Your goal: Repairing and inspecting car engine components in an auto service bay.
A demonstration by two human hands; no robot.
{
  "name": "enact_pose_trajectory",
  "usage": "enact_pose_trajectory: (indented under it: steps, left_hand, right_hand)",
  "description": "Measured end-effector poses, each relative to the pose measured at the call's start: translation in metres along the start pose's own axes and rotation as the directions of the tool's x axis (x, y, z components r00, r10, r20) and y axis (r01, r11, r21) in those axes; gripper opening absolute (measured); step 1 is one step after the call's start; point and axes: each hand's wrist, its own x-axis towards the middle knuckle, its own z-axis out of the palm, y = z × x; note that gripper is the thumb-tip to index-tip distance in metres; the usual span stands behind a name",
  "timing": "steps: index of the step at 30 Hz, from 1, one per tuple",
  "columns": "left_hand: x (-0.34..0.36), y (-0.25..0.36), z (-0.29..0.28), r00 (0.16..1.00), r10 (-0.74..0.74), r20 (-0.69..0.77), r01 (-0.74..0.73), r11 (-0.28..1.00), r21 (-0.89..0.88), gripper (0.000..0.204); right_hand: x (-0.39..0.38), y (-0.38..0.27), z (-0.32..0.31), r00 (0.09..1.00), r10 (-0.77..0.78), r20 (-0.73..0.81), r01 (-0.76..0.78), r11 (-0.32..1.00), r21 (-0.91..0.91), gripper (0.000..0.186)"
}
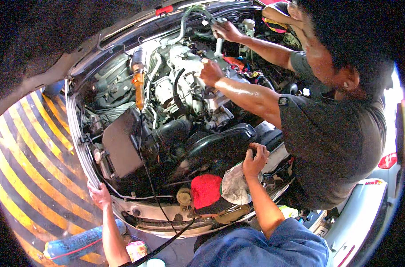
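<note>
My left hand (100, 196) rests on the pale front corner edge of the car's fender (80, 147), fingers laid apart over the rim. Near the front of the engine bay, my right hand (255, 161) is held with loosely bent, separated fingers and nothing visible between them. Just below it, a greyish-white rag (235, 186) lies beside a red cloth (206, 190). Ahead of my hands is the opened engine (167, 89), with a black air filter box (124, 147) and ribbed intake hose (173, 131). An orange work lamp (139, 84) hangs over it by its cable.
A co-worker in a dark shirt (336, 142) leans in from the right, both hands (211, 73) in the engine bay. Another person's folded arms (278, 18) are at the far right. A blue cylinder (82, 242) lies on the striped floor (33, 178). The raised hood (38, 40) overhangs at left.
</note>
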Motion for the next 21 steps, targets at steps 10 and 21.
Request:
enact_pose_trajectory:
  steps: [10,21]
  left_hand:
    - [0.0,-0.003,0.002,0.998,0.038,-0.04,-0.04,0.998,-0.046,0.074]
    - [0.0,-0.004,0.005,0.996,0.084,-0.043,-0.084,0.996,-0.001,0.073]
  right_hand:
    - [0.003,-0.003,-0.003,1.0,0.01,0.01,-0.01,1.0,0.007,0.015]
    - [0.003,0.003,-0.004,0.999,-0.024,0.041,0.023,0.999,0.04,0.016]
